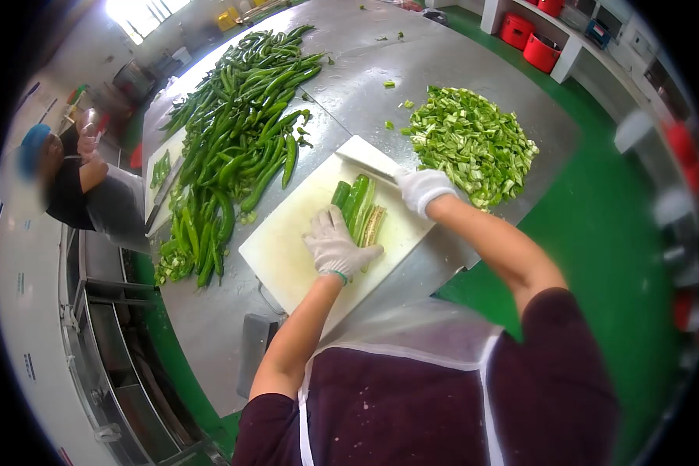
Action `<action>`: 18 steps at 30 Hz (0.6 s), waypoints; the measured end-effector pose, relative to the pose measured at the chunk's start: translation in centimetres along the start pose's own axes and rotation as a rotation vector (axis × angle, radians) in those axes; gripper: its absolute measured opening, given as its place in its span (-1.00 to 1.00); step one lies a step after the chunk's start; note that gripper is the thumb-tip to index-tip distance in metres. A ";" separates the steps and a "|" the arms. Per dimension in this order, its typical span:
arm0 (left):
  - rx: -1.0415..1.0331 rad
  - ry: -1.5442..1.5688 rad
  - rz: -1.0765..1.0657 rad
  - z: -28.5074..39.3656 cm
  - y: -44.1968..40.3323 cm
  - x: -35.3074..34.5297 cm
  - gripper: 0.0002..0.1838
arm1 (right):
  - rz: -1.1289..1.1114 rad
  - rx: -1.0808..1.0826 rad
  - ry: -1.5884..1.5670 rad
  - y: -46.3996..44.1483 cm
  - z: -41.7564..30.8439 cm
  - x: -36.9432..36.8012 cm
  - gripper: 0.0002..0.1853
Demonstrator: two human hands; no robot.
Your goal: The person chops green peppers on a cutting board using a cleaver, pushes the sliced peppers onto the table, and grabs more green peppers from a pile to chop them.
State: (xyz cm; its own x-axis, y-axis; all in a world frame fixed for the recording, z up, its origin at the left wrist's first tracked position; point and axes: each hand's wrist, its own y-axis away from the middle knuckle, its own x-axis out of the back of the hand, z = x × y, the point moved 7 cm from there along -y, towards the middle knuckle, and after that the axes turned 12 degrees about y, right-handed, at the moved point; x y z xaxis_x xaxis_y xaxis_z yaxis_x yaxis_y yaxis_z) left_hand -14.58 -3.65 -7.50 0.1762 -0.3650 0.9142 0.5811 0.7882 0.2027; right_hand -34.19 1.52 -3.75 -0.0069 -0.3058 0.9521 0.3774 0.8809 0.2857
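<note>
Left hand (335,245): gloved, laid over the near ends of several green pepper pieces (357,198) on a white cutting board (279,241); fingers close together, thumb spread out to the side; whether the fingertips curl under cannot be told. Right hand (426,190): gloved, fingers wrapped around the handle of a knife (365,165), the handle itself hidden in the grip; blade beyond the far ends of the pieces, across the far part of the board. Pepper pieces: long, side by side, lying lengthwise away from the body; one at the right shows a pale, seeded inside. Whole green peppers (248,101): large heap, left of the board on the metal table (365,70). Chopped green pepper (474,144): heap beyond the right hand, with a few loose bits (388,84) apart from it. Co-worker (66,167): at the far left, beside a second board and second knife (163,194). Handling notes, by judgement: the bundle wants its ends even and its pieces flat, cut faces steady against the board; light, level pressure would keep the slick skins from rolling; the left fingertips are best tucked back, thumb behind them, clear of the edge; the blade is best kept low and square to the pieces, with short, even strokes.
</note>
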 end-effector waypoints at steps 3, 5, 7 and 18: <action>0.036 0.044 0.021 -0.1 0.3 -0.2 0.39 | 0.011 0.138 -0.039 2.0 -2.9 -0.2 -0.65; 0.016 0.151 0.034 -0.6 0.4 0.7 0.31 | 0.054 0.223 -0.036 2.8 -3.7 -1.3 -0.68; -0.116 0.185 0.137 -1.7 0.3 0.3 0.16 | 0.038 0.262 -0.008 3.1 -3.7 -1.4 -0.70; -0.456 -0.003 -0.113 0.8 -3.5 0.6 0.09 | -0.175 -0.016 -0.101 5.1 1.7 -1.1 -0.63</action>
State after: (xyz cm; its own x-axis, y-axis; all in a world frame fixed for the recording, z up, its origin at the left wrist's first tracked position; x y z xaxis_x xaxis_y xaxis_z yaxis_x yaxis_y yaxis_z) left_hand -17.10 -6.21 -7.33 0.0895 -0.4342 0.8964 0.8862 0.4454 0.1272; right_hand -33.84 6.99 -3.11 -0.1665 -0.4153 0.8943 0.3767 0.8114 0.4469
